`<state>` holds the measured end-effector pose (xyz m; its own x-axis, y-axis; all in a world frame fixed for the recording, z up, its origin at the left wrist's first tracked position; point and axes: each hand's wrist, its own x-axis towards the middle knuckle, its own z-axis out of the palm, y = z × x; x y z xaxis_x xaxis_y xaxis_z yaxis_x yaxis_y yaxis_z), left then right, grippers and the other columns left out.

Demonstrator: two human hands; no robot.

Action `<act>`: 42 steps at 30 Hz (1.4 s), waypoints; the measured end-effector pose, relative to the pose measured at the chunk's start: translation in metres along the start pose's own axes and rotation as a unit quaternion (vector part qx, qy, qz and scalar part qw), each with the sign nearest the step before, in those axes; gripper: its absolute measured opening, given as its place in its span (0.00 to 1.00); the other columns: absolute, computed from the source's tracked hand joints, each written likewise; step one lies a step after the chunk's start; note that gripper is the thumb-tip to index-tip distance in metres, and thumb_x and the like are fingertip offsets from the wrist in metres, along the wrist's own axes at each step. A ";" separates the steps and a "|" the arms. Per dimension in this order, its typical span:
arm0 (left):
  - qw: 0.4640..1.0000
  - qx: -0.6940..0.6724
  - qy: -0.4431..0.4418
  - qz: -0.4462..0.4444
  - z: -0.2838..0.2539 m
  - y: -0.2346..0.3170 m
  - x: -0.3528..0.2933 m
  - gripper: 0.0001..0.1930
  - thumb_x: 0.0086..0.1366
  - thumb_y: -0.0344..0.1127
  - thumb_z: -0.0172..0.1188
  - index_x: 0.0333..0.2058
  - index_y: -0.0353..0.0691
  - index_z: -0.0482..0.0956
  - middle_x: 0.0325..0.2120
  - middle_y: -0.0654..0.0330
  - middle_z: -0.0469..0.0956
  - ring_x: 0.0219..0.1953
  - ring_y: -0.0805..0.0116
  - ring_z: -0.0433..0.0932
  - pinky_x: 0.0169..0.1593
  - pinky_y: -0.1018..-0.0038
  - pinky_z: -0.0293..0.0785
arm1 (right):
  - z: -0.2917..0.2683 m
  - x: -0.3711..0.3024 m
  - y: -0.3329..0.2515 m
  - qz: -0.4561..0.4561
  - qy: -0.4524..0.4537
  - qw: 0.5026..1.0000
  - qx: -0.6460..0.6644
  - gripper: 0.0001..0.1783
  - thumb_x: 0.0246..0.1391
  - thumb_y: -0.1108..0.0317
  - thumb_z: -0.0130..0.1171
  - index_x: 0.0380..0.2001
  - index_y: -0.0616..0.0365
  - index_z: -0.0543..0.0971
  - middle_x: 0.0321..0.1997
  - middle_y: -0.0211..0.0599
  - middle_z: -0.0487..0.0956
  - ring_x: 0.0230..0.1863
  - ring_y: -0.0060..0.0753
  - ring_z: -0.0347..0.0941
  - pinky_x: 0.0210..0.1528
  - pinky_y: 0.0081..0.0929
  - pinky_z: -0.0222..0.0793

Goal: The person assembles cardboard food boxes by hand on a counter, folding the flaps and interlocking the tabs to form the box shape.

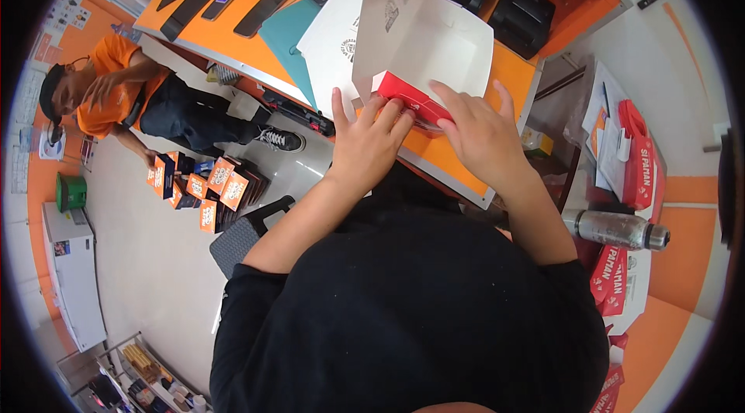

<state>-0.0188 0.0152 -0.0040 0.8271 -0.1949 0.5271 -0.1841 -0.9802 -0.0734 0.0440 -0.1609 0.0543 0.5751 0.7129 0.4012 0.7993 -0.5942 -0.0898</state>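
Bright, fairly even indoor light fills the room, leaving the inside of the white box [458, 41] almost pure white while its raised lid [392, 2] sits in soft grey shade. Glare shows on the glossy floor [310, 169], and the black shirt [411, 297] swallows detail. Fisheye distortion bends the white cabinet [74, 273] toward a dark, bluish-fringed rim, where small details soften.

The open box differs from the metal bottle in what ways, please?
The box is angular, white and red; the bottle is rounded and silvery. The box's lid is raised; the bottle is capped. The left hand and right hand touch the box; neither holds the bottle.
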 end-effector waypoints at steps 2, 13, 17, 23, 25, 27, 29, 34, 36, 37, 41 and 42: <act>1.000 -0.009 -0.010 -0.002 0.001 0.001 -0.001 0.13 0.54 0.33 0.52 0.40 0.52 0.73 0.39 0.70 0.69 0.47 0.71 0.67 0.55 0.36 0.49 | -0.008 0.013 -0.009 -0.029 -0.009 1.000 0.008 0.16 0.49 0.67 0.56 0.44 0.47 0.71 0.29 0.28 0.71 0.33 0.29 0.72 0.56 0.52 0.53; 0.997 0.045 0.026 -0.059 0.014 -0.012 -0.010 0.10 0.54 0.33 0.51 0.36 0.54 0.73 0.36 0.75 0.69 0.45 0.74 0.68 0.58 0.38 0.43 | 0.024 0.068 -0.012 -0.070 -0.183 0.981 -0.006 0.10 0.52 0.65 0.47 0.39 0.48 0.71 0.35 0.34 0.76 0.31 0.35 0.77 0.35 0.38 0.64; 0.993 0.025 0.073 -0.085 0.011 -0.018 -0.006 0.10 0.50 0.30 0.55 0.32 0.54 0.74 0.36 0.78 0.72 0.41 0.71 0.69 0.59 0.46 0.46 | 0.026 0.069 -0.015 -0.080 -0.209 0.974 -0.024 0.12 0.51 0.66 0.48 0.41 0.50 0.71 0.35 0.36 0.76 0.33 0.36 0.76 0.32 0.36 0.67; 0.987 -0.035 0.131 -0.082 0.024 -0.024 -0.018 0.18 0.48 0.30 0.58 0.41 0.54 0.75 0.40 0.73 0.73 0.46 0.72 0.69 0.58 0.42 0.42 | 0.031 0.050 -0.023 -0.056 -0.160 0.985 -0.035 0.17 0.53 0.67 0.46 0.48 0.51 0.68 0.34 0.38 0.75 0.31 0.40 0.75 0.33 0.37 0.67; 0.989 -0.051 0.097 -0.103 0.022 -0.022 -0.023 0.20 0.48 0.30 0.58 0.43 0.53 0.75 0.41 0.72 0.73 0.48 0.72 0.68 0.58 0.42 0.43 | 0.028 0.045 -0.022 -0.081 -0.153 0.984 -0.049 0.19 0.53 0.69 0.47 0.50 0.53 0.67 0.32 0.37 0.75 0.28 0.41 0.75 0.31 0.35 0.68; 0.988 -0.061 0.088 -0.113 0.025 -0.023 -0.029 0.24 0.47 0.29 0.59 0.46 0.54 0.74 0.43 0.72 0.72 0.49 0.71 0.67 0.58 0.42 0.43 | 0.020 0.041 -0.022 -0.094 -0.138 0.986 -0.009 0.20 0.51 0.69 0.49 0.50 0.54 0.66 0.30 0.36 0.74 0.25 0.39 0.75 0.27 0.33 0.67; 0.990 -0.066 0.073 -0.105 0.022 -0.022 -0.028 0.26 0.47 0.29 0.59 0.48 0.53 0.73 0.46 0.72 0.71 0.49 0.71 0.67 0.57 0.41 0.44 | 0.017 0.037 -0.021 -0.103 -0.126 0.986 0.028 0.22 0.49 0.69 0.50 0.50 0.56 0.65 0.28 0.36 0.74 0.21 0.36 0.75 0.23 0.30 0.66; 0.986 -0.114 0.054 -0.110 0.024 -0.017 -0.022 0.27 0.47 0.27 0.58 0.50 0.52 0.73 0.49 0.70 0.70 0.50 0.67 0.68 0.59 0.46 0.46 | 0.036 0.029 -0.018 -0.056 -0.060 0.997 0.011 0.30 0.48 0.70 0.51 0.56 0.65 0.59 0.21 0.36 0.73 0.19 0.35 0.74 0.19 0.25 0.68; 0.983 -0.136 0.056 -0.113 0.027 -0.016 -0.023 0.28 0.47 0.27 0.58 0.50 0.52 0.72 0.49 0.70 0.70 0.50 0.67 0.68 0.59 0.47 0.46 | 0.036 0.032 -0.017 -0.061 -0.078 0.995 0.011 0.32 0.48 0.70 0.51 0.57 0.64 0.58 0.21 0.36 0.73 0.19 0.35 0.74 0.20 0.26 0.69; 0.982 -0.140 0.055 -0.115 0.030 -0.017 -0.024 0.27 0.48 0.27 0.58 0.50 0.51 0.72 0.48 0.70 0.70 0.49 0.68 0.69 0.59 0.45 0.46 | 0.036 0.034 -0.017 -0.068 -0.092 0.993 0.008 0.33 0.48 0.70 0.51 0.59 0.63 0.57 0.21 0.37 0.73 0.19 0.35 0.74 0.21 0.27 0.70; 0.972 -0.180 0.049 -0.143 0.033 -0.018 -0.027 0.26 0.49 0.28 0.57 0.50 0.50 0.71 0.45 0.68 0.72 0.47 0.69 0.71 0.58 0.44 0.46 | 0.043 0.038 -0.022 -0.018 -0.178 0.983 0.047 0.32 0.52 0.71 0.46 0.61 0.58 0.54 0.30 0.44 0.76 0.27 0.48 0.75 0.26 0.39 0.70; 0.968 -0.198 0.027 -0.153 0.035 -0.018 -0.030 0.23 0.53 0.30 0.55 0.50 0.50 0.71 0.46 0.67 0.72 0.49 0.69 0.71 0.58 0.44 0.46 | 0.043 0.038 -0.025 0.001 -0.223 0.974 0.040 0.32 0.53 0.70 0.45 0.62 0.56 0.52 0.32 0.45 0.76 0.29 0.48 0.75 0.28 0.39 0.70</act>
<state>-0.0216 0.0375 -0.0484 0.8477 0.1147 0.5180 -0.1334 -0.8989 0.4174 0.0533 -0.1034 0.0326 0.5806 0.8135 -0.0342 0.7991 -0.5774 -0.1675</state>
